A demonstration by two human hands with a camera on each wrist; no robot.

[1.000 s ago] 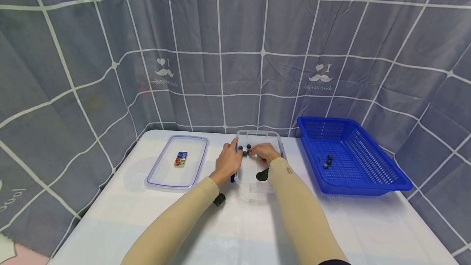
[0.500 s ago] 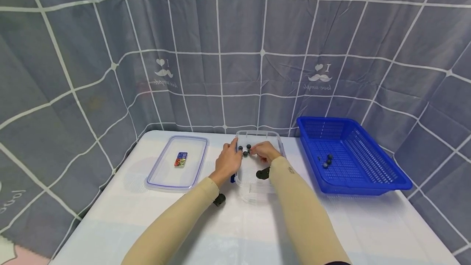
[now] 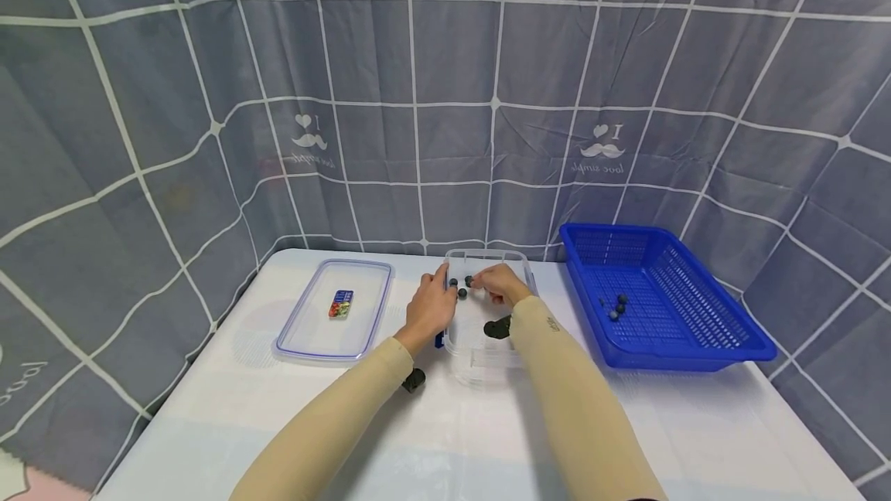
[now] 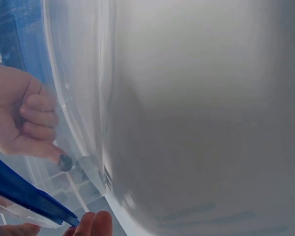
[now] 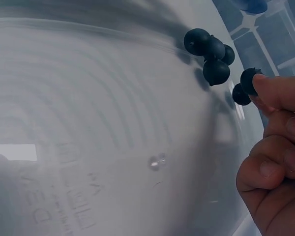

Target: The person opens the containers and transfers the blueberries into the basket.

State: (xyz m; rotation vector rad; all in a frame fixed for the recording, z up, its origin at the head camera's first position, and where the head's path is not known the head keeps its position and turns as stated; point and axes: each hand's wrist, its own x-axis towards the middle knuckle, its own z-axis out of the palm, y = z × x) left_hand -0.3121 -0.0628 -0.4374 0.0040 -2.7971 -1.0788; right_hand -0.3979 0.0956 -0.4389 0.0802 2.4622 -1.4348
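A clear plastic food container stands mid-table with several dark blueberries in it. My left hand grips its left wall; in the left wrist view the fingertips lie by a blue latch flap. Over the container's far part, my right hand pinches a blueberry between thumb and forefinger. Close beneath that berry sits another blueberry, and a cluster of blueberries lies to its left in the right wrist view. Through the clear wall, the left wrist view also catches the pinched berry.
To the right stands a blue perforated basket with several blueberries on its floor. A clear lid with a blue seal and a printed label lies on the left. Behind the white table hangs a grey checked curtain.
My right fingertips have shifted slightly away from me, towards the far berry in the container. The left hand keeps its place on the wall. The head view has tilted a little.
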